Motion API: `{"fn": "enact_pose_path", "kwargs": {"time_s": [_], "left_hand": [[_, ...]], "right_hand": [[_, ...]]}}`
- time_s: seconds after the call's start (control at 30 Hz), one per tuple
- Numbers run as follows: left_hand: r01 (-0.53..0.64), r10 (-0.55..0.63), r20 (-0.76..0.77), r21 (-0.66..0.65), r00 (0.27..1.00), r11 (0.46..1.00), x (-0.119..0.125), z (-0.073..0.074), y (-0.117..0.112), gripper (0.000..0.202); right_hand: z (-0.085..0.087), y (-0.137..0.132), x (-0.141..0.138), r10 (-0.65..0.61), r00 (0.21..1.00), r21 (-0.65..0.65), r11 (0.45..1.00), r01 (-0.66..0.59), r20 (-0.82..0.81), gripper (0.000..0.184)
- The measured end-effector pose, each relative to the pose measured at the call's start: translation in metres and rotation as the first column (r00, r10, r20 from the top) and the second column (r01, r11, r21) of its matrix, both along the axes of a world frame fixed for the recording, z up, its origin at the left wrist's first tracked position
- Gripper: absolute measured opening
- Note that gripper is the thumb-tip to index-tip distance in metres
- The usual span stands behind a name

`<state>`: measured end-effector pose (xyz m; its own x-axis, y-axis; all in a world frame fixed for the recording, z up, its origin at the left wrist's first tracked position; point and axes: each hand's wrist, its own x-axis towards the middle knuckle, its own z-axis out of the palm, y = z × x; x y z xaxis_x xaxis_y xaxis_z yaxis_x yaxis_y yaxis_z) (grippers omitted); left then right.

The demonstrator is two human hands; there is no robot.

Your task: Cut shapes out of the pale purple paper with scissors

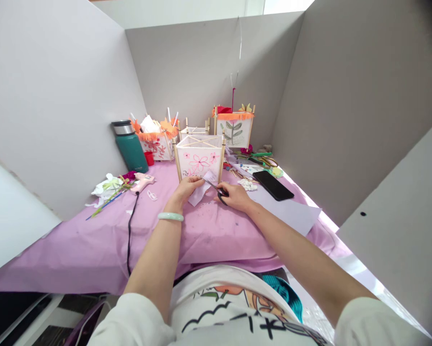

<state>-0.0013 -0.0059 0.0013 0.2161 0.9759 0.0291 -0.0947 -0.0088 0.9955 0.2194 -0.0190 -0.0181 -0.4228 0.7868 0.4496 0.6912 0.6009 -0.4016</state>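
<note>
Between the fingers of my left hand [189, 188] is a small piece of pale lilac paper [200, 194], pinched at its upper left part. My right hand [235, 196] grips the dark handles of a pair of scissors [222, 192]. Their blades point up and left, lying at the paper close to my left fingertips. How far the blades are apart is too small to tell. Just behind both hands stands a square lantern [197, 156] with wooden corner sticks and pink flowers drawn on its white side.
A pink glue gun [143, 182] with a black cord lies left, near a green bottle [130, 146] against the partition. More decorated lanterns [234, 129] stand behind. On the right are a black phone [273, 185], a large lilac sheet [291, 211] and cluttered craft supplies.
</note>
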Motion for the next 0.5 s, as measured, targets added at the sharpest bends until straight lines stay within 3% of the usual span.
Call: {"fn": "enact_pose_path", "kwargs": {"time_s": [0.5], "left_hand": [[0.004, -0.003, 0.011, -0.014, 1.0, 1.0, -0.0002, 0.0, 0.0002, 0.021]], "right_hand": [[-0.0025, 0.0036, 0.0002, -0.011, 1.0, 0.011, 1.0, 0.011, 0.026, 0.034]]}}
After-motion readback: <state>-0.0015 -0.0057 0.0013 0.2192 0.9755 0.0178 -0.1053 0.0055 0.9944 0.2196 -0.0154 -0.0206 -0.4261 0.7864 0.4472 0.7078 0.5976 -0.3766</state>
